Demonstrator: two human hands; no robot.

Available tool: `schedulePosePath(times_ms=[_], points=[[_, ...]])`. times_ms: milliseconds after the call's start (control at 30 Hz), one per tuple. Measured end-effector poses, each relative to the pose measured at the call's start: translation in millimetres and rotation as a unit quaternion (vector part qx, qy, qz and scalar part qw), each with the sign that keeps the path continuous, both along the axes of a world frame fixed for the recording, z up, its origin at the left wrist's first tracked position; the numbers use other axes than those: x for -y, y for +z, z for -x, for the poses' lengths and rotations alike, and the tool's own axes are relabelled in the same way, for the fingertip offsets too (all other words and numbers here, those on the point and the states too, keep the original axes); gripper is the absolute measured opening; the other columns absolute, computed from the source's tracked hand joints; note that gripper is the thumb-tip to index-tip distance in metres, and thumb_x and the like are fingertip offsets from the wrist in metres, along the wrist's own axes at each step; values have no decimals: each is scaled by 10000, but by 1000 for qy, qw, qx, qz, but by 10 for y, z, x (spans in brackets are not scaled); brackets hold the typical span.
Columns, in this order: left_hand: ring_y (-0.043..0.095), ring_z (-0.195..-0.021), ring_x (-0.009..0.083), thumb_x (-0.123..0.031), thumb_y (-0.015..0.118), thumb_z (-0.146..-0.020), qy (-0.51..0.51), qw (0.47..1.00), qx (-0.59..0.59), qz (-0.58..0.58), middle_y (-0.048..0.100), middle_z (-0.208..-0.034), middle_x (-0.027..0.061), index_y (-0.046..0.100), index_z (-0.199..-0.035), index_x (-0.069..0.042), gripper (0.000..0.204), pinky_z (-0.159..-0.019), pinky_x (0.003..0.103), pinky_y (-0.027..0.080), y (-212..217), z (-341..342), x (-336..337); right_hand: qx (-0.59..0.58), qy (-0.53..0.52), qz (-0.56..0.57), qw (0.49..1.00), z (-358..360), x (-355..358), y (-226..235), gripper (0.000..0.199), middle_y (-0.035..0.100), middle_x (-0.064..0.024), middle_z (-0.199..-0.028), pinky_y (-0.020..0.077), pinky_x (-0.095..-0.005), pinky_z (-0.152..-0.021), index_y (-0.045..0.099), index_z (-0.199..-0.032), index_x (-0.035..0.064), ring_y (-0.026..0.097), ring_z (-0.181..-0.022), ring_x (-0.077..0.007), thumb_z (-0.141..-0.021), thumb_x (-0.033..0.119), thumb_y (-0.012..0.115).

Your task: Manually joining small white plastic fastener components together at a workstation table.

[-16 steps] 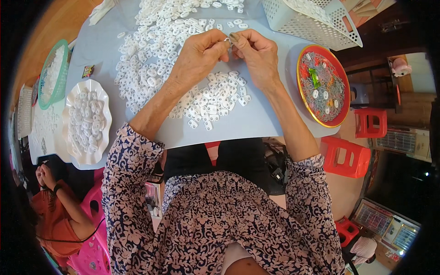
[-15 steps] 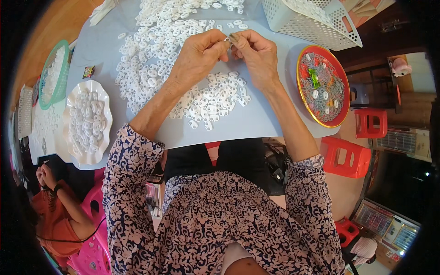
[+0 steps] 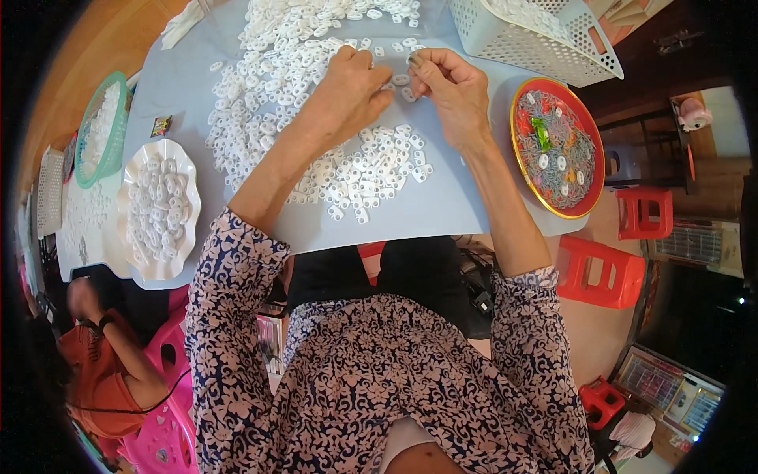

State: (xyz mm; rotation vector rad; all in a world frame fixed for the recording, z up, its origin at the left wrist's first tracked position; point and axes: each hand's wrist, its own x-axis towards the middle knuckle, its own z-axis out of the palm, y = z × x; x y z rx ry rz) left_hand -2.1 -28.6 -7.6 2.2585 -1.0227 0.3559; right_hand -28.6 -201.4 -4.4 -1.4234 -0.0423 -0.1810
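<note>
Right grip (image 3: 454,91) pinched, left grip (image 3: 345,89) curled, white pieces (image 3: 369,171)

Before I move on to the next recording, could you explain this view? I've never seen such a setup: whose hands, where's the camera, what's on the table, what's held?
No machine here: these are a person's bare hands. A fisheye camera worn on the head looks down, so edges bend near the rim. On the pale blue-grey table lie heaps of small white pieces with holes. At left is a white scalloped dish of them; at right, a red gold-rimmed dish with thin grey pieces. The left hand is over the heaps; the right hand has thumb and fingers bent together. Anything held is too small to tell.
</note>
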Motion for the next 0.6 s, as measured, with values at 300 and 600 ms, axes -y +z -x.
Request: schedulePosePath(times_ms=[300,600], points=[[477,-933,328,-44,609,-721,7,1000,10,-8,538,-883,169,593,-819,26,122,-812,387,439,-54,48,53,-3,24,40,999,23,24,34,144,608,-28,-754,462,-235,-632,638,-941,-18,531,-647,-79,-873,108,618],[492,-852,283,-44,592,-746,7,996,-33,78,521,-766,141,571,-804,29,96,-764,358,435,-37,65,14,2,58,15,998,25,13,40,146,616,-34,-768,472,-240,-639,643,-965,-27,545,-663,-85,-869,80,616]])
